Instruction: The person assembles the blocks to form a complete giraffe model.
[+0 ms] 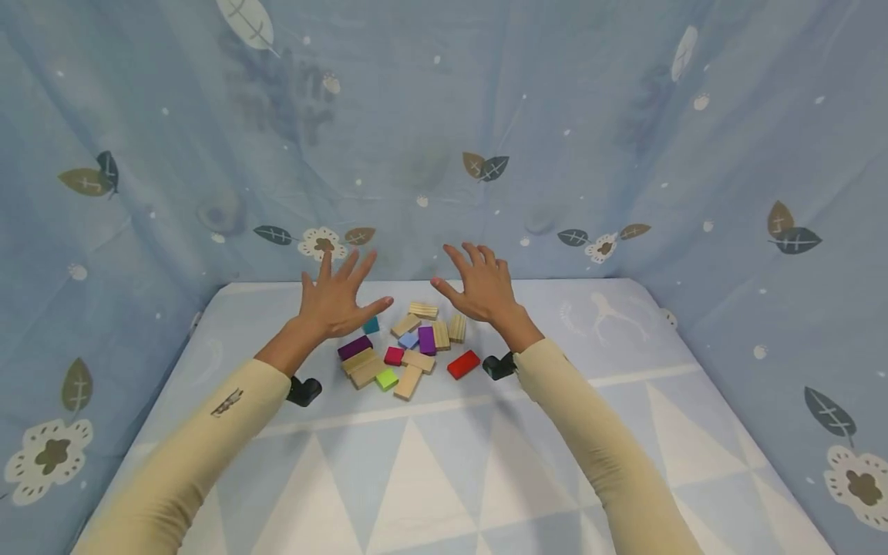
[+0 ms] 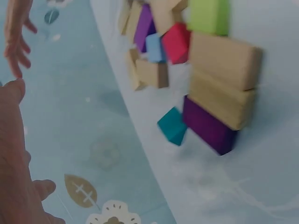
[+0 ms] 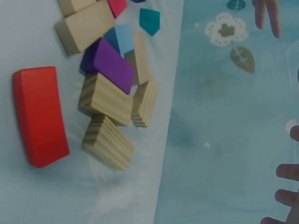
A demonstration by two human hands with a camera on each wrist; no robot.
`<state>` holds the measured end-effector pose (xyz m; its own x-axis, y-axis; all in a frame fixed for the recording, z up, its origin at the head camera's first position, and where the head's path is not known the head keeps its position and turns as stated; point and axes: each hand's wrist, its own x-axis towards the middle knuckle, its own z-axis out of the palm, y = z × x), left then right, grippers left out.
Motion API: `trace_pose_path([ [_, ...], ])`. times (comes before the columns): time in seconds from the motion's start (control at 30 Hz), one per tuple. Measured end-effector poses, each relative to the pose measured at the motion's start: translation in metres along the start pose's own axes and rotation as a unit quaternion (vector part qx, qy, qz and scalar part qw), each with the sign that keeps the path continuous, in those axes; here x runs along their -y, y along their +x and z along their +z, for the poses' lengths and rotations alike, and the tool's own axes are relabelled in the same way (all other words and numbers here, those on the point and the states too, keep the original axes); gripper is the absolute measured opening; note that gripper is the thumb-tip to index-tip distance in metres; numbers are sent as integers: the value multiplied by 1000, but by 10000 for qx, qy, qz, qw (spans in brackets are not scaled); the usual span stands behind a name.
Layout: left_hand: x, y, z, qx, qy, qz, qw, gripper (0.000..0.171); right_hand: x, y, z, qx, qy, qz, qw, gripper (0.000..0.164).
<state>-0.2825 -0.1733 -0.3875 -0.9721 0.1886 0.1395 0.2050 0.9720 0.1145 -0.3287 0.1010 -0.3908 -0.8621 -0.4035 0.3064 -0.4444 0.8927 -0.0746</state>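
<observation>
Both hands hover over a loose group of wooden blocks, fingers spread and holding nothing. My left hand (image 1: 335, 303) is above the left part of the group, near a teal block (image 1: 371, 324) and a dark purple block (image 1: 355, 348). Over the right part is my right hand (image 1: 483, 285), close above striped plain blocks (image 1: 457, 327). A red block (image 3: 41, 116) lies apart on the right. Between the hands sit a purple block (image 1: 426, 341), a light blue block (image 3: 119, 39), a crimson block (image 2: 176, 43), a lime green block (image 1: 387, 378) and several plain wooden blocks (image 2: 224, 60).
The blocks lie on a table covered by a pale cloth (image 1: 430, 478) with triangles. Blue patterned curtains (image 1: 416, 116) rise behind it and on both sides. Dark wrist-worn devices (image 1: 304, 391) show beneath both forearms.
</observation>
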Motion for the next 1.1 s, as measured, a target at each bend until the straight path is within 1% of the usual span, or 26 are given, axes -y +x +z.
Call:
trace_pose_path([
  [0.07,0,-12,1,79,48,97,9999,96,2,-7,-1,-3,51,-169,9998,77],
  [0.2,-2,-34,3,113,53,297,9995,94,3,-19,-3,-35,183,-439,9989,76],
  [0.37,-2,-55,7,129,120,544,9984,91,2,-32,-2,-118,306,-638,9974,74],
  [0.53,-1,-68,18,251,243,662,9972,88,-2,-45,1,-66,402,-804,9959,73],
  [0.67,3,-77,28,257,317,857,9955,84,-7,-57,6,188,413,-817,9956,74],
  [0.8,9,-87,35,266,432,977,9939,80,-12,-68,13,432,410,-826,9948,73],
  [0.9,12,-93,42,276,525,1064,9926,75,-16,-74,18,473,406,-869,9943,72],
  [1.1,14,-107,58,140,646,1330,9889,59,-19,-85,30,571,455,-956,9927,71],
])
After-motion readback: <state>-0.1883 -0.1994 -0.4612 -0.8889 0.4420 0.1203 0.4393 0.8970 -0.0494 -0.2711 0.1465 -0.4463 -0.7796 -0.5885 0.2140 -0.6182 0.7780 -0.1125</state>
